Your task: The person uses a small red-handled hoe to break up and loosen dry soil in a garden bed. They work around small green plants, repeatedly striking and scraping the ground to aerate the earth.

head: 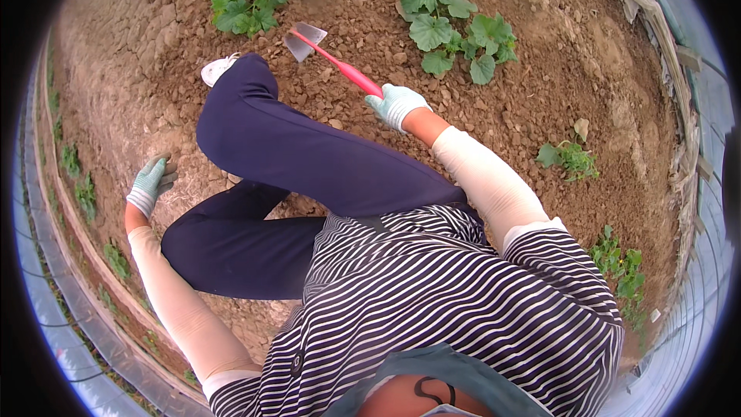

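My right hand (397,106), in a pale green and white knit glove, grips the end of the red handle of a small hand hoe (354,73). The hoe's metal blade (305,41) rests at the loose soil near a leafy vine plant (248,1), to the left of a second leafy plant (460,32). My left hand (153,181), gloved alike, holds nothing; its fingers are apart over the bare ground beside my bent knee.
Clods of brown soil (341,105) surround the plants. Smaller plants grow at the right, one low seedling (570,159) and a bushier one (620,269). Plastic sheeting (712,104) curves along the right edge. My white shoe (219,70) stands near the blade.
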Motion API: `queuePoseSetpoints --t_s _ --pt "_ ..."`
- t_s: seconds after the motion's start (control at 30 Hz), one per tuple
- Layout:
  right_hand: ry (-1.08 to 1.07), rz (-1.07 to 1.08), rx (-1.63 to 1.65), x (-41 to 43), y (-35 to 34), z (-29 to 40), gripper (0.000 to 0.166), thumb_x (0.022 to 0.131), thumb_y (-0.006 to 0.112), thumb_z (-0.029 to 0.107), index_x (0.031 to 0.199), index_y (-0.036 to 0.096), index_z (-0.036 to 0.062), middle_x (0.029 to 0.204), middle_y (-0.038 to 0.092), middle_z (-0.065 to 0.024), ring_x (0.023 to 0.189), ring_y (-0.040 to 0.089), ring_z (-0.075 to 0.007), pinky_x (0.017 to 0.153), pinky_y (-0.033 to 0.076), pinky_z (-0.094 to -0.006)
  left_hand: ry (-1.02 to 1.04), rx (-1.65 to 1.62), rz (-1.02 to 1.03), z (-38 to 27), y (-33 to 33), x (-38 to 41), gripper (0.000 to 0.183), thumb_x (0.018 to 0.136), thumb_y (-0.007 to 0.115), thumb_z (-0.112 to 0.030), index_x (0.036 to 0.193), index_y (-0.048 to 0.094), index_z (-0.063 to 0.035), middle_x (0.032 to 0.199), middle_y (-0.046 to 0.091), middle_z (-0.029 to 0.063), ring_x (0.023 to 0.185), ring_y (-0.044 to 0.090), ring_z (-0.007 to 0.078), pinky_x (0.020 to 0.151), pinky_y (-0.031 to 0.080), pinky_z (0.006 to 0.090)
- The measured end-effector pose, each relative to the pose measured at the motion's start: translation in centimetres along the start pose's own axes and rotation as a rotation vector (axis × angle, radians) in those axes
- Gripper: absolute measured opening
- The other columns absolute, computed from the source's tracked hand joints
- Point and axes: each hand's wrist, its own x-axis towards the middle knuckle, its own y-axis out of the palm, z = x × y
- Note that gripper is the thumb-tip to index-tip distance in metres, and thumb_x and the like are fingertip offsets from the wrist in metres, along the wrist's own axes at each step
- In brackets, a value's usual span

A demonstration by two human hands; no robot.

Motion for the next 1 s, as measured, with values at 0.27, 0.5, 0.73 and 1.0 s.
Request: queuePoseSetpoints --t_s 0.27,0.5,0.73,1.0 --pt "0.35 0.132 -0.266 -14.4 1.8 -16.3 0.053 0.1 0.049 0.052 0.117 0.062 0.0042 0.104 0.072 -0.0225 0.099 0.069 -0.0386 0.088 0.053 -0.0471 0.071 -0.19 0.101 1.4 -0.7 -0.9 0.053 0.103 0.056 -0.034 0.144 0.048 -0.0021 0.103 0.061 0.0006 0.085 0.059 0.0115 0.078 0.049 0.0258" --pt "0.507 0.126 -0.253 -28.6 5.6 -22.8 0.051 0.098 0.052 0.053 0.11 0.06 0.0051 0.09 0.072 -0.0224 0.09 0.07 -0.0403 0.082 0.054 -0.0478 0.018 -0.152 0.028 1.3 0.5 0.1 0.05 0.103 0.057 -0.033 0.142 0.046 -0.0034 0.095 0.054 -0.0017 0.079 0.052 0.009 0.072 0.046 0.0244" --pt "0.476 0.207 -0.225 -28.1 7.6 -25.9 0.052 0.098 0.051 0.055 0.109 0.061 0.0047 0.091 0.072 -0.0219 0.09 0.07 -0.0407 0.081 0.054 -0.0487 0.008 -0.139 0.012 1.5 -0.1 -0.3 0.059 0.102 0.057 -0.038 0.149 0.042 -0.0049 0.109 0.064 0.0036 0.09 0.063 0.0141 0.079 0.052 0.0289" --pt "0.25 0.036 -0.025 -12.7 3.1 -13.7 0.054 0.098 0.051 0.056 0.112 0.062 0.0048 0.101 0.072 -0.0216 0.098 0.068 -0.0395 0.087 0.052 -0.0467 0.011 -0.093 0.073 0.9 -0.6 0.1 0.057 0.101 0.058 -0.04 0.146 0.046 -0.0071 0.113 0.067 0.0045 0.093 0.066 0.0155 0.083 0.053 0.0305"
